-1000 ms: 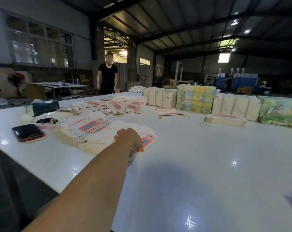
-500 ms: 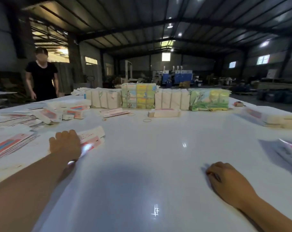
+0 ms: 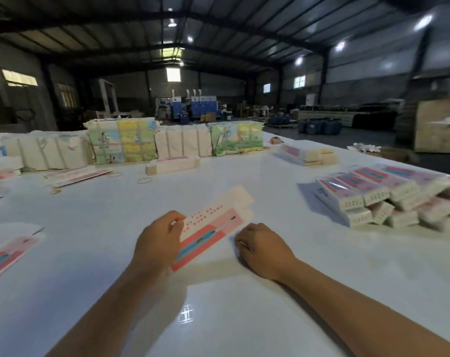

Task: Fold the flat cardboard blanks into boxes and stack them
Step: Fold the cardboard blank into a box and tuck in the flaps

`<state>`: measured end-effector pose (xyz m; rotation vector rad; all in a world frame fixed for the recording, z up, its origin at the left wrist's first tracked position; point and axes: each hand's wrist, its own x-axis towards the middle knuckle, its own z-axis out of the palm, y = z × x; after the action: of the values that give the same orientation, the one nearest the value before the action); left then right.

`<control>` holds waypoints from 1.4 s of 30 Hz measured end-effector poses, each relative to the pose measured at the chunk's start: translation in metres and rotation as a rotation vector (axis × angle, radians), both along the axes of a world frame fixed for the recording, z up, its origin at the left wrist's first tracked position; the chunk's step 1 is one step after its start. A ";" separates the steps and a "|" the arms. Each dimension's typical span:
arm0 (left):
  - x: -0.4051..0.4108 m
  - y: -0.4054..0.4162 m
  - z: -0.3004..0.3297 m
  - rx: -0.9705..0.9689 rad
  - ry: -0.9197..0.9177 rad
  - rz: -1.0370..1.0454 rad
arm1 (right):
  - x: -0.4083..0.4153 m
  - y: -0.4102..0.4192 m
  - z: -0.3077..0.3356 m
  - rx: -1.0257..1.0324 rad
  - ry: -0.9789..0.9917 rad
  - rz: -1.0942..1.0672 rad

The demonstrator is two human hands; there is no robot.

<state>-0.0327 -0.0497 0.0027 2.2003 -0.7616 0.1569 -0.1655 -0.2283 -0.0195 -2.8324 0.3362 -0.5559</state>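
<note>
Left hand (image 3: pixel 159 240): curled round the near left edge of a flat blank (image 3: pixel 211 226); the thumb is laid on its printed face, and the blank is held tilted just above the counter (image 3: pixel 321 279)
Right hand (image 3: pixel 263 249): fingers curled under, knuckles up, resting on the counter just right of the blank; nothing is seen in its grip, and whether the fingertips touch the blank's edge cannot be told
Blank: white and pink card with a blue band and red dots, its flaps pointed away from the person; it is held between the two hands, at the middle of the near counter
Folded boxes (image 3: pixel 388 199): piled in overlapping rows at the right side of the counter, well apart from the hands
Loose blanks (image 3: pixel 5 251): spread flat at the left edge
Far side: wrapped bundles (image 3: pixel 123 141) are stood in a row; rubber bands (image 3: pixel 144 180) are scattered before them
Counter: white, glossy; a ceiling lamp is reflected near the forearms
Room: a dim steel-roofed hall; blue machines (image 3: pixel 193 104) are seen at the back wall
</note>
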 end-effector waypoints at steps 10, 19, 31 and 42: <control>-0.002 0.012 -0.009 0.020 -0.127 -0.097 | -0.003 -0.001 0.026 1.632 -0.439 0.132; -0.030 -0.003 -0.011 0.417 -0.468 -0.157 | -0.010 0.006 0.024 1.241 -0.464 0.139; -0.033 -0.001 0.003 0.395 -0.544 -0.171 | -0.015 -0.005 0.030 1.223 -0.235 0.027; -0.023 0.006 0.007 0.353 -0.210 -0.184 | -0.013 0.000 0.033 1.399 -0.419 0.010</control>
<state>-0.0562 -0.0433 0.0096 2.4525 -1.1794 0.1731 -0.1785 -0.2279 0.0130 -1.3443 0.3971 -0.5571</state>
